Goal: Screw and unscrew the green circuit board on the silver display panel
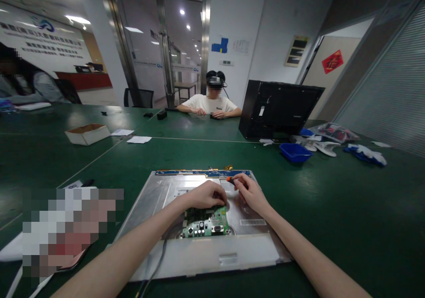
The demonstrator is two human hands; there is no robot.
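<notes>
A metal-backed display panel [245,234] lies flat on the green table in front of me. On its middle sits a green circuit board [207,227], whose upper part is covered by my left hand [209,195]. The fingers of that hand are curled together at the board's upper right edge; what they pinch is hidden. My right hand [248,191] is closed around a screwdriver [230,180] with an orange and black handle. The shaft points left, over the blue strip board [189,172] along the panel's far edge.
A grey cable [161,258] runs from the board over the panel's near edge. Farther back stand a white box [87,134], a blue tray [295,152] and a large black monitor [282,110]. Gloves [365,154] lie at right. A person [212,101] sits opposite, hands on the table.
</notes>
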